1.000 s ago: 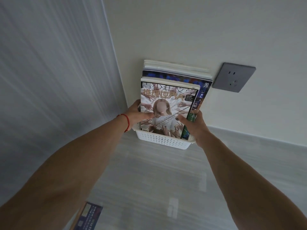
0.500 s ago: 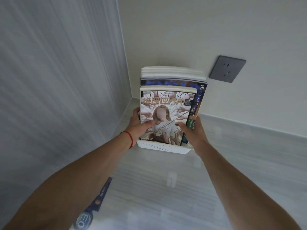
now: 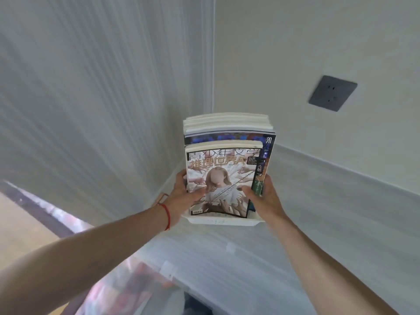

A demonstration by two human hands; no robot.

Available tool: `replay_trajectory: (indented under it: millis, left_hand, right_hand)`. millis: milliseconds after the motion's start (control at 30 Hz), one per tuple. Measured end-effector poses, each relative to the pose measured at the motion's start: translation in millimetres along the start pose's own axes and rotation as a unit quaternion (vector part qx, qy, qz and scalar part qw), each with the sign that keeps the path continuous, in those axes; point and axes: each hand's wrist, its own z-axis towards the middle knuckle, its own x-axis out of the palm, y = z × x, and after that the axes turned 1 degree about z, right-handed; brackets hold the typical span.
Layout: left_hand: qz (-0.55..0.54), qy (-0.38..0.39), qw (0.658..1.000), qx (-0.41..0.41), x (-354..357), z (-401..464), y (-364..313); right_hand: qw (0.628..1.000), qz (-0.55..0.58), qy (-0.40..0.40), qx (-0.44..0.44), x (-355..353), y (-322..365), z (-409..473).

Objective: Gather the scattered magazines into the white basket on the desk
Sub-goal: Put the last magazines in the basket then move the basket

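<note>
Magazines: a thick stack (image 3: 227, 142) stands upright on its lower edge inside the white basket (image 3: 221, 221), covers facing the person; the front magazine (image 3: 223, 176) is shorter than the dark one behind it.
Basket place: it sits on the pale surface (image 3: 318, 212), in the corner where the two walls meet, so the stack has the wall close behind it; whether it touches the wall I cannot tell.
Left hand: the left hand (image 3: 185, 193) is clamped on the left edge of the stack, thumb over the front cover, the other fingers hidden behind.
Right hand: the right hand (image 3: 264, 196) is clamped on the right edge in the same way, thumb on the cover.
Why held so: I judge that the two hands press from both sides to square the magazines and keep them from falling forward, because the basket is low and covers only their bottom part.
Other things: a grey wall socket (image 3: 333, 93) is on the wall to the right; a blurred colourful thing, maybe one more magazine, lies at the near left edge (image 3: 136, 285).
Change from earlier: the grip of both hands is the same as half a second ago; the stack has not shifted in the basket. The view has turned, so the socket appears farther right and the floor appears at the left.
Stage: nearly finished, I think; only the release remains, and perhaps that near item.
</note>
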Motion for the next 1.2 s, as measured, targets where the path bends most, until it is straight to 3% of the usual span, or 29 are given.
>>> replay_trajectory:
  millis: [200, 500, 667, 1033, 1100, 1200]
  left_hand:
    - [-0.013, -0.094, 0.995, -0.009, -13.7, -64.1, 25.9]
    - [-0.135, -0.132, 0.982, -0.022, -36.8, -133.3, 56.3]
    - [-0.15, -0.161, 0.974, -0.047, -47.8, -167.6, 57.7]
    - [-0.234, -0.173, 0.954, -0.069, -74.0, -193.4, 65.9]
    - [-0.23, -0.157, 0.957, -0.077, -77.8, -195.1, 67.9]
    - [-0.138, -0.174, 0.971, -0.089, -86.3, -191.8, 79.0]
  right_hand:
    - [0.997, -0.006, 0.078, -0.015, 15.1, 0.3, -27.7]
    - [0.977, -0.02, 0.207, -0.041, 46.7, 20.1, -45.0]
    - [0.956, -0.046, 0.28, -0.067, 68.3, 30.9, -42.5]
    - [0.924, -0.085, 0.366, -0.073, 126.3, 61.5, -6.3]
    - [0.917, -0.092, 0.382, -0.06, 134.4, 68.8, 8.1]
    - [0.9, -0.135, 0.411, -0.061, 139.3, 80.8, 21.2]
